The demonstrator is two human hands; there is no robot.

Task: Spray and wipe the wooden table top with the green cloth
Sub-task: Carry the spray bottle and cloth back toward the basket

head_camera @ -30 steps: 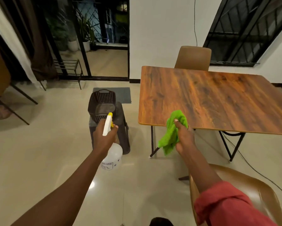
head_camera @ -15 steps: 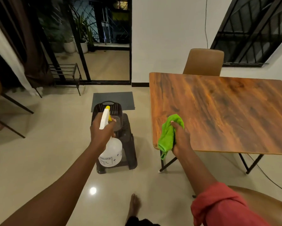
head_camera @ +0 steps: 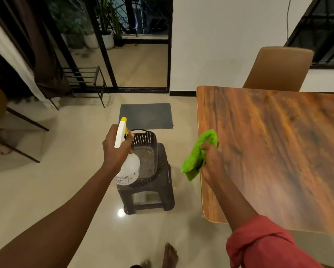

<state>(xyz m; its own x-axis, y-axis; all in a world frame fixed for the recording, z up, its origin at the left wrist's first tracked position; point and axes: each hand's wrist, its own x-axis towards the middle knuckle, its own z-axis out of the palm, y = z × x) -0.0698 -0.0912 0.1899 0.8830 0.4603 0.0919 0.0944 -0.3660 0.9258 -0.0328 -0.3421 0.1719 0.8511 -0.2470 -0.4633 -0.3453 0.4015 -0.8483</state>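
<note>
Judging by the dry, unstreaked grain of the glossy wooden surface (head_camera: 278, 151), nothing looks sprayed or wiped yet — both steps are left. The left grip (head_camera: 116, 149) clasps the neck of a translucent, round-bellied spray bottle (head_camera: 129, 168) with a yellow nozzle, over a perforated dark basket (head_camera: 146, 149). At its 3 o'clock the right grip (head_camera: 212, 161) bunches the soft, nubby green cloth (head_camera: 196, 155) — crumpled, just over the surface's rounded near-left edge.

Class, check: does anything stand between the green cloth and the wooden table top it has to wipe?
Nothing visible does. The right hand holds the green cloth right at the left edge of the table top; the stool with its basket stands further left, not between them.
</note>
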